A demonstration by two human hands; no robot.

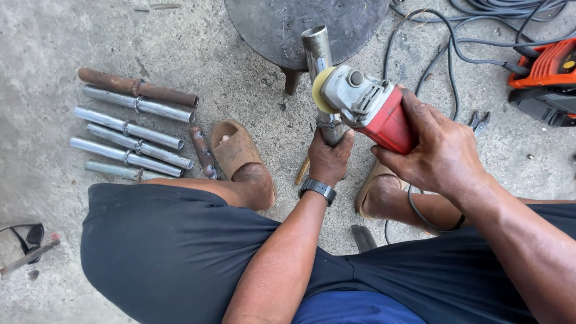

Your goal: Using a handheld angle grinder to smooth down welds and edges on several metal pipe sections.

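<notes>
Your left hand [329, 157] grips the pipe [318, 57], its long axis running away from you. Your right hand [435, 147], closed on the grinder [372, 108], holds its disc [319, 90] against the pipe's right side.

We see no packages, signs or screens on the concrete. At two o'clock, the orange and black machine [545, 81] carries one small round yellow sticker [568, 64] on its top, too small for us to tell more.

One head-worn view, steeply down and close over lap, hands and concrete floor [48, 36].
</notes>
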